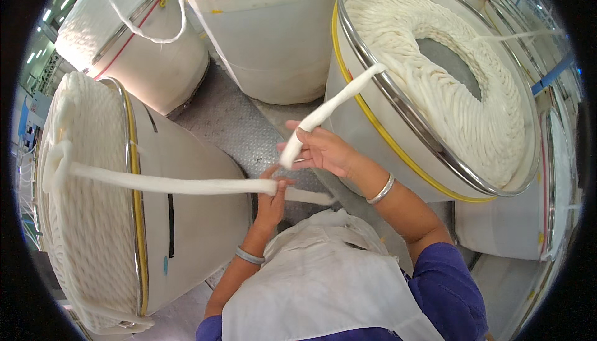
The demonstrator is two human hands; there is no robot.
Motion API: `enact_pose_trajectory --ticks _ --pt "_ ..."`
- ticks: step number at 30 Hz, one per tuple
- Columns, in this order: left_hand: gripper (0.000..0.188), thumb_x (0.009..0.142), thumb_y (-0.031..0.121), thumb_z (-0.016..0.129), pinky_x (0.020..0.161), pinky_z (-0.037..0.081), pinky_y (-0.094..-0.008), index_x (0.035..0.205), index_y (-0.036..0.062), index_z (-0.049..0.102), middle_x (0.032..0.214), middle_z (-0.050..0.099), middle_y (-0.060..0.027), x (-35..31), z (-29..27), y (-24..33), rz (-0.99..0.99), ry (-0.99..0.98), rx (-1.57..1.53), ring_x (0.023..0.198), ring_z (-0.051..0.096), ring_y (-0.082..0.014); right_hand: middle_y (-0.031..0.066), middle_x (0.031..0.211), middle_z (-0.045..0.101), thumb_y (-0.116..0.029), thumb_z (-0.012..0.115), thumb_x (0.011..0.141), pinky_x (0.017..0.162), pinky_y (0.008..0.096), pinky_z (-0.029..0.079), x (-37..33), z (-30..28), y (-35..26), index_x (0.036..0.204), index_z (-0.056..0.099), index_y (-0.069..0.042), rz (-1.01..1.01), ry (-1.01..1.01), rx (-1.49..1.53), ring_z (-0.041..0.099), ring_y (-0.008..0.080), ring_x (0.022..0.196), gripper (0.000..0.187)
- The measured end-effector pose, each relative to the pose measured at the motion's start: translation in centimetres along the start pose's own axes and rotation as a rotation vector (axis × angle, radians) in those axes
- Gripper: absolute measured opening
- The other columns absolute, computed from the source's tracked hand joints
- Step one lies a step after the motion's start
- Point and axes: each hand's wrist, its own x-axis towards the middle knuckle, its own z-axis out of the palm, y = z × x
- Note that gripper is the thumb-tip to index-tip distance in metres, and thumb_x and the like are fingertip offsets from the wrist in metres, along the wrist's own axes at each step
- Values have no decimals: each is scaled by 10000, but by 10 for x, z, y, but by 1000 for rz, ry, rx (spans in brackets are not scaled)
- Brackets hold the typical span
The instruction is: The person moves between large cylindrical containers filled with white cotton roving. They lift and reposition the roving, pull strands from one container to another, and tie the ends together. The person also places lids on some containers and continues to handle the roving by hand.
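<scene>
A thick white fibre sliver [174,184] runs from the left can [199,216] to my left hand [272,203], which is closed around it. Its loose tail hangs past that hand toward my apron. My right hand [326,152], just above and to the right, pinches a second white sliver [339,98] under the thumb. That sliver comes over the metal rim of the right can [367,133], and its end points down toward my left fingertips. The two hands are very close; whether their fingers touch is hard to tell.
Coiled sliver [460,123] fills the right can around a dark central hole. Two more white cans stand beyond, one at the back middle [267,42] and one at the back left [161,61] with a sliver looping off it. Textured metal floor [217,108] lies between the cans.
</scene>
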Motion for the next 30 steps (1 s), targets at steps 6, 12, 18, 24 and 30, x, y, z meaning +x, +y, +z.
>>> enact_pose_trajectory --ticks 6,12,18,24,30 --pt "489 1008 408 427 923 475 -368 1156 -22 607 1102 658 -132 9 -25 59 -122 -355 -397 1030 608 -247 115 1200 628 -468 443 991 764 257 495 1 58 10 1370 472 -52 -262 73 -344 636 133 922 563" --pt "486 1034 343 361 1016 444 -414 1209 -62 564 1229 591 -189 23 -73 73 -333 -94 -1065 1140 572 -287 75 1000 693 -428 515 966 750 286 485 -53 62 68 1268 595 -84 27 -429 232 625 131 841 465" --pt "536 990 466 427 1007 425 -410 1163 -16 586 1263 562 -165 40 -72 67 -219 -195 -1051 1098 565 -272 64 876 723 -213 691 845 714 311 482 -104 35 95 976 745 -81 -252 -262 -778 637 158 793 194" --pt "621 1000 482 390 1068 384 -405 1257 -55 566 1267 579 -161 45 -58 80 -134 -319 -909 1218 521 -264 108 942 714 -147 718 792 807 363 482 -99 -1 127 871 740 -62 -182 368 -1447 643 281 862 118" --pt "551 1006 390 414 1079 360 -494 1354 -33 468 1384 473 -232 45 -63 93 -230 -297 -991 1273 466 -383 153 1268 606 -424 566 926 1044 381 386 -151 -43 171 1068 688 -36 -27 -115 -65 553 234 1195 431"
